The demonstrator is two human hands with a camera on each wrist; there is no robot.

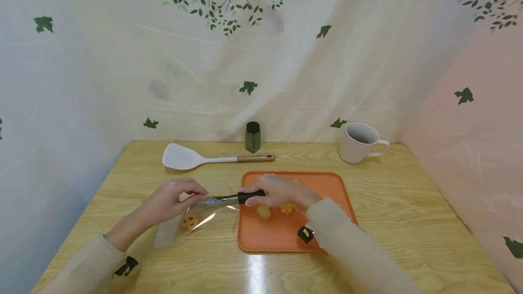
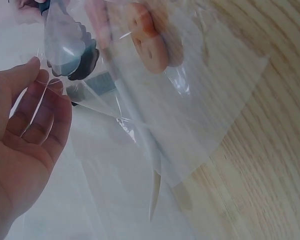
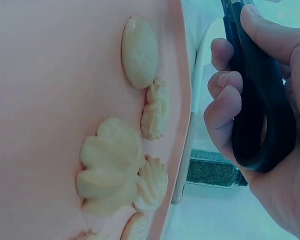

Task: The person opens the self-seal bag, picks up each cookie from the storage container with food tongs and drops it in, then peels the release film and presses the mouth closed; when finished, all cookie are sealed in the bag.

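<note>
My left hand (image 1: 169,199) pinches the edge of a clear plastic bag (image 1: 166,234) between thumb and fingers. A round cookie with holes (image 1: 189,221) lies inside the bag. With my right hand (image 1: 278,191) I grip the black looped handle of metal tongs (image 1: 250,196). Their scalloped heads (image 2: 72,50) reach in at the bag's mouth, close to my left fingertips; whether they hold anything I cannot tell. Under my right forearm is an orange tray (image 1: 265,243). It bears an oval cookie (image 3: 140,52), a flower-shaped cookie (image 3: 112,170) and several smaller piped ones.
A white spatula (image 1: 181,156) with a wooden handle lies behind the bag. Beyond it stands a small black-lidded jar (image 1: 253,138) of green flakes. At the back right of the wooden table (image 1: 400,221) is a white mug (image 1: 354,148), handle to the right.
</note>
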